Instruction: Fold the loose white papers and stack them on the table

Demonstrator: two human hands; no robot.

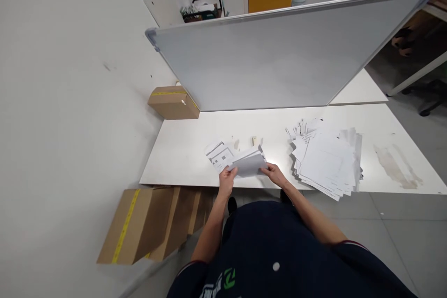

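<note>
Between my two hands I hold a folded sheet of paper (pixel 249 165) above the front edge of the white table. My left hand (pixel 226 180) grips its left end, thumb on top. At the right end, my right hand (pixel 275 175) pinches the paper with thumb and fingers. Printed sheets (pixel 219 154) lie on the table just beyond my left hand. A small pale eraser-like block (pixel 254 140) rests behind the folded paper. To the right of my right hand spreads a large, uneven pile of papers (pixel 328 158).
A large whiteboard (pixel 265 56) stands across the back of the white table (pixel 174 153). A cardboard box (pixel 174 102) sits at the back left corner. More cardboard boxes (pixel 131 228) stand on the floor at the left, along the wall. A brownish stain (pixel 398 165) marks the table's right end.
</note>
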